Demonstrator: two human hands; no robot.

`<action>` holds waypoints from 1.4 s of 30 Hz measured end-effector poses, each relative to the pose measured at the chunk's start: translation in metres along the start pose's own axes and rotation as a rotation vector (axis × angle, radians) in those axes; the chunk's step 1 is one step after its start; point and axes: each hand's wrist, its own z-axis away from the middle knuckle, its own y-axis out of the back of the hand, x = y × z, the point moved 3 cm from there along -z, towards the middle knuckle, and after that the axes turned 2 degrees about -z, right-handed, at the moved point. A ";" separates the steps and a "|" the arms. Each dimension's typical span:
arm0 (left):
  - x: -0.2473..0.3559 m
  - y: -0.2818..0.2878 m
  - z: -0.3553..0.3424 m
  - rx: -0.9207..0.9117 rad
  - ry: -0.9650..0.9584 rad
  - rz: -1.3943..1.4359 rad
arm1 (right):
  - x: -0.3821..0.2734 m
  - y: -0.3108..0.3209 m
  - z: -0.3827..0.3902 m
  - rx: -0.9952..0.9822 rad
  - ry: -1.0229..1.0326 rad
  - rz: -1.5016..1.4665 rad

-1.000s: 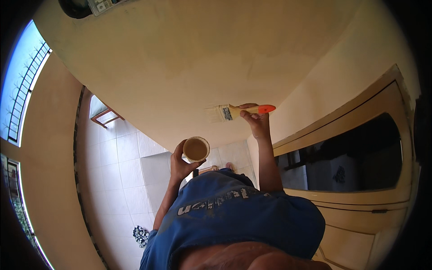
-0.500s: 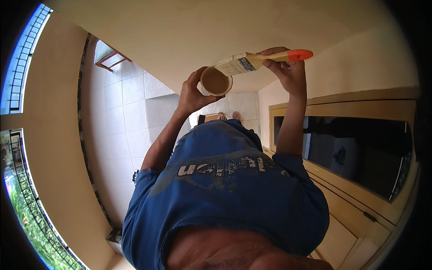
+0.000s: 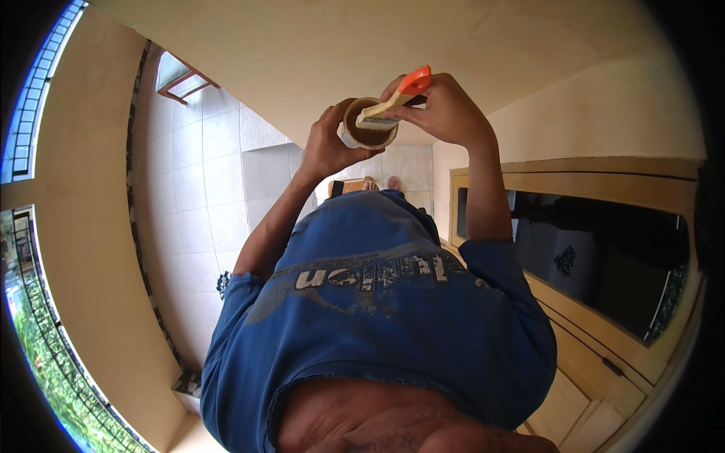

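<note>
My left hand (image 3: 330,143) is wrapped round a small round tub (image 3: 349,137) and holds it up in front of my chest. A brownish-beige liquid seems to lie inside, partly hidden by the brush. In my right hand (image 3: 445,113) is a flat paintbrush (image 3: 393,104) with a pale handle and an orange-red end. Its handle slants up to the right, and the pale bristles dip down inside the tub's mouth; their tips are hidden there.
A cream wall (image 3: 302,45) rises just beyond my hands. On the right stands a yellowish cabinet or door frame with a dark glass panel (image 3: 596,253). Pale floor tiles (image 3: 223,174) lie below left, with a wooden-framed piece of furniture (image 3: 180,89) farther off. Barred windows are at far left.
My right hand has moved left and tipped the paintbrush more upright, so its bristles went from the tub's rim to inside it. The tub shifted slightly up and right.
</note>
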 end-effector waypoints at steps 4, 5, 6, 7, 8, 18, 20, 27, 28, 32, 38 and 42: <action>0.005 0.000 0.000 0.000 0.007 0.007 | 0.014 -0.011 -0.004 -0.033 -0.055 0.016; 0.005 0.000 0.000 0.004 0.003 0.008 | 0.014 -0.012 -0.005 -0.050 -0.078 0.031; 0.006 0.000 0.000 0.007 0.000 0.009 | 0.014 -0.014 -0.006 -0.068 -0.102 0.046; 0.006 -0.001 0.001 0.009 0.002 0.011 | 0.014 -0.015 -0.006 -0.085 -0.125 0.061; 0.006 -0.001 0.001 0.010 0.004 0.012 | 0.014 -0.015 -0.006 -0.088 -0.119 0.074; -0.002 -0.002 0.003 -0.015 -0.022 -0.070 | 0.022 -0.009 0.000 0.017 -0.003 -0.015; -0.002 -0.003 0.004 -0.008 -0.009 -0.063 | 0.024 -0.003 0.002 0.049 0.015 -0.047; -0.011 -0.008 0.005 0.010 -0.017 -0.056 | 0.040 0.013 0.018 0.144 -0.014 -0.204; -0.013 -0.009 0.005 0.015 -0.009 -0.047 | 0.045 0.014 0.020 0.152 -0.015 -0.236; -0.017 -0.011 0.005 0.029 0.017 -0.023 | 0.064 0.011 0.033 0.258 -0.004 -0.329; -0.026 -0.018 0.009 0.055 0.036 -0.020 | 0.093 0.009 0.049 0.434 0.037 -0.513; -0.029 -0.019 0.009 0.054 0.048 -0.011 | 0.107 0.005 0.052 0.532 0.023 -0.639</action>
